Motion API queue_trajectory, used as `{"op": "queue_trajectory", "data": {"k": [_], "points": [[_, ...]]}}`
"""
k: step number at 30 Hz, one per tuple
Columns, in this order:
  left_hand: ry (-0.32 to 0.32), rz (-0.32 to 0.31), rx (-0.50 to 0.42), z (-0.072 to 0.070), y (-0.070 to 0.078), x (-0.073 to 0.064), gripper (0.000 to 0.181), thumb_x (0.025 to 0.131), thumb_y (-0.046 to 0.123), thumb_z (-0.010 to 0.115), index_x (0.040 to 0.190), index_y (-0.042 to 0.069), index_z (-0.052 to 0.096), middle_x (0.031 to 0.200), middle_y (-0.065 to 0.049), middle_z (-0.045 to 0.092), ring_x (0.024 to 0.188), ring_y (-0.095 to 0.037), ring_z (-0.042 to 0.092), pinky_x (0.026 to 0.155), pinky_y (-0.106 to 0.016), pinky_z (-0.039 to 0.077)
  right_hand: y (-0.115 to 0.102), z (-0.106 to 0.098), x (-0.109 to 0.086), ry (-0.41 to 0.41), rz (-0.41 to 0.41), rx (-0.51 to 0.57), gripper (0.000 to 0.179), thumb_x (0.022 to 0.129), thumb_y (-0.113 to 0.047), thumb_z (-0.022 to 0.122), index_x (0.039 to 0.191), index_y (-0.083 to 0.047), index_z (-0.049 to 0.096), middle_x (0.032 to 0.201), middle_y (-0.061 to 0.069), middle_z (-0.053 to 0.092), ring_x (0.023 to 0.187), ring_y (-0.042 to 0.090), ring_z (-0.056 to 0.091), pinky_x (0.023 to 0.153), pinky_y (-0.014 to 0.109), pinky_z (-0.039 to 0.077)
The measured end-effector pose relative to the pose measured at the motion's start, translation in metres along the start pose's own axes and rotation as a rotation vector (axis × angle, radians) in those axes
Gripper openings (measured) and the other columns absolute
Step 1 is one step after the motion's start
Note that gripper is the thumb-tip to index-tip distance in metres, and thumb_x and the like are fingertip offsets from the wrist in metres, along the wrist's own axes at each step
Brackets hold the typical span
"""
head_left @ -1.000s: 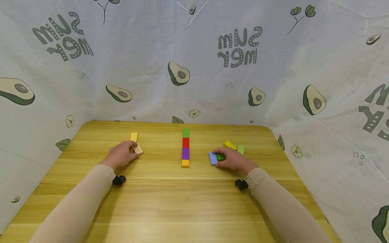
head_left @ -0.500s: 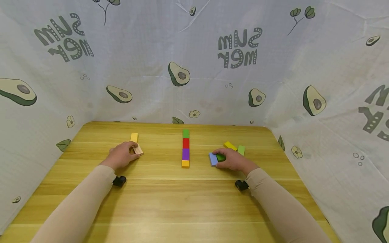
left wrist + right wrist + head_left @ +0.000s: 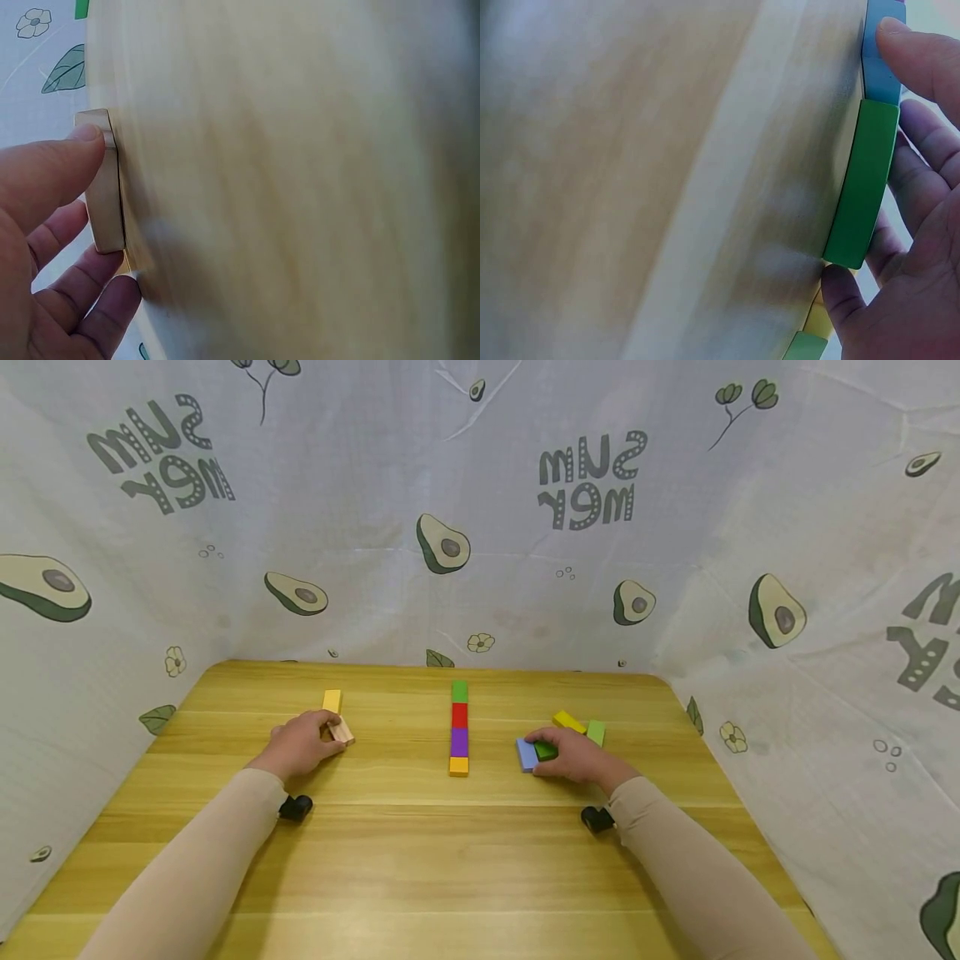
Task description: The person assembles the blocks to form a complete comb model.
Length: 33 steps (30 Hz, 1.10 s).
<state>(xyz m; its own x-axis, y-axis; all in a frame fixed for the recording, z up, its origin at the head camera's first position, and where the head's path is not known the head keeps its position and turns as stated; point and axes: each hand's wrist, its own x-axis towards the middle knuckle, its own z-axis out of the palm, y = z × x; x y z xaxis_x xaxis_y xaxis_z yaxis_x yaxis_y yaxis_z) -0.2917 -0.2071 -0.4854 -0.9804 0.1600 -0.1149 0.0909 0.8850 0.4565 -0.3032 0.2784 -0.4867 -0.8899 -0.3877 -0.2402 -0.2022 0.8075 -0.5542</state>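
In the head view my left hand (image 3: 300,745) pinches a pale bare-wood block (image 3: 342,730) lying on the table. A light yellow block (image 3: 332,700) touches its far end. The left wrist view has the thumb on one end of the wooden block (image 3: 109,199) and a finger at the other. My right hand (image 3: 572,753) pinches a blue block (image 3: 527,755) by its ends. Beside the blue one, under the hand, lies a dark green block (image 3: 545,749), partly hidden. In the right wrist view the thumb presses the blue block (image 3: 881,75), next to the green block (image 3: 861,184).
Between the hands runs a straight row of a green (image 3: 460,691), a red (image 3: 460,715), a purple (image 3: 459,742) and an orange block (image 3: 458,767). Beyond the right hand lie a yellow block (image 3: 568,721) and a light green block (image 3: 596,732). A printed cloth (image 3: 510,593) hangs around the table.
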Motion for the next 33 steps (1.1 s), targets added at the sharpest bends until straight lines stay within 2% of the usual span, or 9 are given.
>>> {"op": "queue_trajectory", "data": {"k": [13,19,22,27,33], "points": [[0.013,0.003,0.000,0.001,-0.003,0.002,0.056,0.101,0.034,0.071,0.146,0.004,0.058,0.151,-0.027,0.056,0.139,-0.051,0.051,0.106,-0.070,0.033,-0.001,0.000,0.000,-0.007,0.004,0.004,0.056,0.093,-0.025,0.082,0.145,-0.015,0.062,0.152,0.020,0.055,0.128,0.034,0.055,0.115,0.058,0.043],[0.032,0.015,-0.037,0.001,-0.001,0.001,0.055,0.101,0.033,0.072,0.146,0.005,0.059,0.150,-0.026,0.058,0.139,-0.049,0.052,0.109,-0.070,0.030,0.000,0.000,0.001,-0.008,0.009,-0.008,0.056,0.094,-0.026,0.081,0.146,-0.017,0.061,0.152,0.019,0.055,0.128,0.034,0.055,0.115,0.057,0.044],[0.033,0.040,-0.058,0.001,0.006,-0.001,0.053,0.100,0.031,0.073,0.144,0.005,0.060,0.147,-0.024,0.060,0.137,-0.047,0.055,0.110,-0.068,0.029,0.000,-0.001,0.002,-0.006,0.007,-0.007,0.056,0.094,-0.026,0.081,0.146,-0.016,0.061,0.152,0.019,0.055,0.128,0.034,0.055,0.115,0.057,0.044],[0.019,0.100,-0.062,0.004,0.026,-0.005,0.050,0.098,0.030,0.076,0.141,0.007,0.062,0.145,-0.019,0.064,0.133,-0.040,0.059,0.112,-0.064,0.030,-0.001,-0.001,0.002,-0.005,0.009,0.012,0.056,0.094,-0.025,0.081,0.146,-0.016,0.061,0.152,0.019,0.055,0.127,0.033,0.055,0.114,0.057,0.044],[0.008,0.207,-0.044,0.013,0.052,-0.009,0.048,0.096,0.029,0.078,0.138,0.008,0.065,0.144,-0.013,0.065,0.135,-0.038,0.059,0.115,-0.064,0.030,0.000,-0.002,0.002,-0.006,0.008,0.015,0.056,0.094,-0.025,0.081,0.146,-0.016,0.061,0.151,0.018,0.055,0.127,0.033,0.055,0.114,0.056,0.044]]}}
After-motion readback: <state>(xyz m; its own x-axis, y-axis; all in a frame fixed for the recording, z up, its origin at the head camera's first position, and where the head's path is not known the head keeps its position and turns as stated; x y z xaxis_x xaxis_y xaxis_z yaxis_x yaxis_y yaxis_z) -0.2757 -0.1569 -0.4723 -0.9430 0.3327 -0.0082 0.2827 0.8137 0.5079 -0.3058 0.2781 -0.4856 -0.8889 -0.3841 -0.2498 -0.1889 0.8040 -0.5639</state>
